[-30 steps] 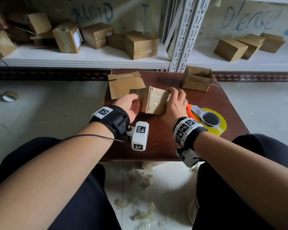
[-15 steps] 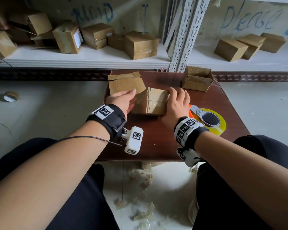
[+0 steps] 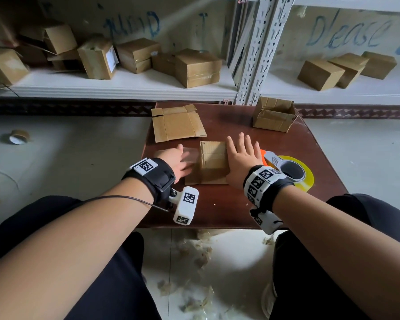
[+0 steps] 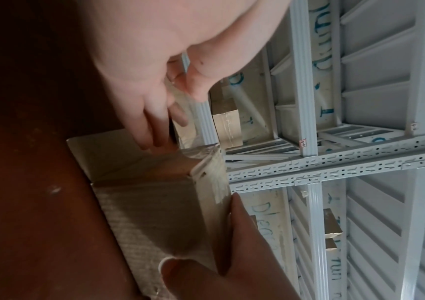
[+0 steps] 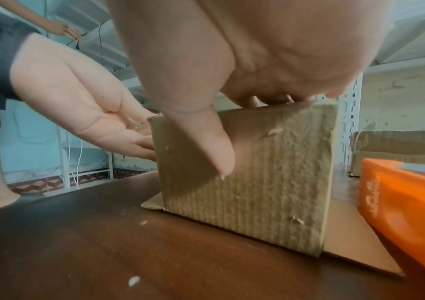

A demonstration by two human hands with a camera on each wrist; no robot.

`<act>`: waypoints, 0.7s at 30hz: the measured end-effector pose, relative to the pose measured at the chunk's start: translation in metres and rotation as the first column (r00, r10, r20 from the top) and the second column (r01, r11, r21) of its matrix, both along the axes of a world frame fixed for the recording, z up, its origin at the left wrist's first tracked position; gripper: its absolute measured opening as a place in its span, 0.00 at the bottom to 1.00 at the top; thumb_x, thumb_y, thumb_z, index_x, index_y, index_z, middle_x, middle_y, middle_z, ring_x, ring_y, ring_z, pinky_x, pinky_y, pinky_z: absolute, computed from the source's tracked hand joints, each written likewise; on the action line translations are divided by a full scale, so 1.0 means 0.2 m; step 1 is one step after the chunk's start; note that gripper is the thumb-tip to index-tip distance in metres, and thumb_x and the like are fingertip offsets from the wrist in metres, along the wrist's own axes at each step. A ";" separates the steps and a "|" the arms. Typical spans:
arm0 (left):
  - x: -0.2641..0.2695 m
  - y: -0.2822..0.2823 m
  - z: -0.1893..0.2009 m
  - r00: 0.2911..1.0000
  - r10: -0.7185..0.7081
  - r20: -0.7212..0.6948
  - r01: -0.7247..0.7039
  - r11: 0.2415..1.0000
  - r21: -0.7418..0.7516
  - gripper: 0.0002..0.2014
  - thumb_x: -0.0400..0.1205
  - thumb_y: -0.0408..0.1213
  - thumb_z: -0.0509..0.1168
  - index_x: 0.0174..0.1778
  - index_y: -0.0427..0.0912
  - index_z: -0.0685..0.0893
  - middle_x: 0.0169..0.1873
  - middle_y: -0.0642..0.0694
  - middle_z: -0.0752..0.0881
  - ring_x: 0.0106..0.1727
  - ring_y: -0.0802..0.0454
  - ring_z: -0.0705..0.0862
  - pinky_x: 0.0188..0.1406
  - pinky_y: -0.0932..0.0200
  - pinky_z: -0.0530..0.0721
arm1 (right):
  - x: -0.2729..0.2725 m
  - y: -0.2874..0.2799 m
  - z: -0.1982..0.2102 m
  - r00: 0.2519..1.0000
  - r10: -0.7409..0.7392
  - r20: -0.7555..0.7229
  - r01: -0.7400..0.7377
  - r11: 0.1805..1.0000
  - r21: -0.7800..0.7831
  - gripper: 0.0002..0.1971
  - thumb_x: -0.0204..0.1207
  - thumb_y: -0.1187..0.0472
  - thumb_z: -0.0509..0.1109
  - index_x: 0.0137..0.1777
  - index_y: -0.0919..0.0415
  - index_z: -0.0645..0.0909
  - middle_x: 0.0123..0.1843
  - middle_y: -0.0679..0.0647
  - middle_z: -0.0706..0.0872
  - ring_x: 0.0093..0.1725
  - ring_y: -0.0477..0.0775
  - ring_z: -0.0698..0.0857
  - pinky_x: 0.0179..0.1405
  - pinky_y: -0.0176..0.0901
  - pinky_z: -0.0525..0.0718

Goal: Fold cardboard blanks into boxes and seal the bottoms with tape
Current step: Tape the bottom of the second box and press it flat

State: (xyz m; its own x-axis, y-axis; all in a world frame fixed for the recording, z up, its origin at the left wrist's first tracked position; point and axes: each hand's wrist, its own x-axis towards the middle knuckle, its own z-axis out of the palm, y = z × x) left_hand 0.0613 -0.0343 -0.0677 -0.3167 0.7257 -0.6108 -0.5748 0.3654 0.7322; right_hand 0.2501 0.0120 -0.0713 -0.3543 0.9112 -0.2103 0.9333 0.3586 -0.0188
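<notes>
Cardboard box at frame centre, bottom up and taped — left hand smoothing tape end, fingers straight; right hand pressing flat, fingers spread. Remaining: flat blank upper left; open box upper right looking finished.

The right hand lies flat atop a cardboard box on the tabletop. The left hand presses its taped side.

table: dark brown wood
on it, middle: box
far left: flat cardboard blank
far right: open box
right edge: tape dispenser, yellow roll, orange body
</notes>
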 end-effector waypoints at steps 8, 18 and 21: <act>-0.02 -0.02 0.01 0.989 0.077 -0.125 -0.076 0.997 0.014 0.05 0.86 0.36 0.73 0.49 0.43 0.82 0.46 0.45 0.90 0.53 0.49 0.92 0.52 0.51 0.90 | -0.02 0.01 -0.03 0.993 -0.039 -0.116 0.036 0.999 -0.027 0.60 0.69 0.41 0.78 0.92 0.51 0.41 0.92 0.59 0.32 0.92 0.61 0.33 0.90 0.68 0.47; -0.05 -0.04 0.02 0.974 0.132 -0.184 -0.126 0.991 0.044 0.03 0.86 0.35 0.73 0.51 0.42 0.86 0.46 0.45 0.91 0.51 0.50 0.93 0.55 0.54 0.90 | -0.08 0.00 0.00 0.993 -0.110 -0.051 0.109 0.994 -0.021 0.62 0.63 0.11 0.25 0.93 0.48 0.44 0.93 0.59 0.35 0.91 0.60 0.33 0.83 0.79 0.30; -0.08 -0.04 0.02 0.974 0.132 -0.183 -0.127 0.991 0.039 0.04 0.85 0.35 0.75 0.50 0.42 0.86 0.48 0.44 0.91 0.54 0.49 0.93 0.54 0.55 0.90 | -0.11 -0.01 -0.02 0.995 -0.089 0.045 0.088 0.996 0.022 0.52 0.74 0.18 0.27 0.92 0.48 0.37 0.92 0.62 0.32 0.90 0.63 0.29 0.82 0.79 0.26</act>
State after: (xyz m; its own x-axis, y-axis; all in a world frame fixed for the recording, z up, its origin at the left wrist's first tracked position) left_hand 0.0460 -0.0433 -0.0638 -0.5149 0.6862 -0.5138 -0.4699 0.2754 0.8387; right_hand 0.2281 0.0104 -0.0744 -0.2627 0.9426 -0.2061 0.9611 0.2746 0.0309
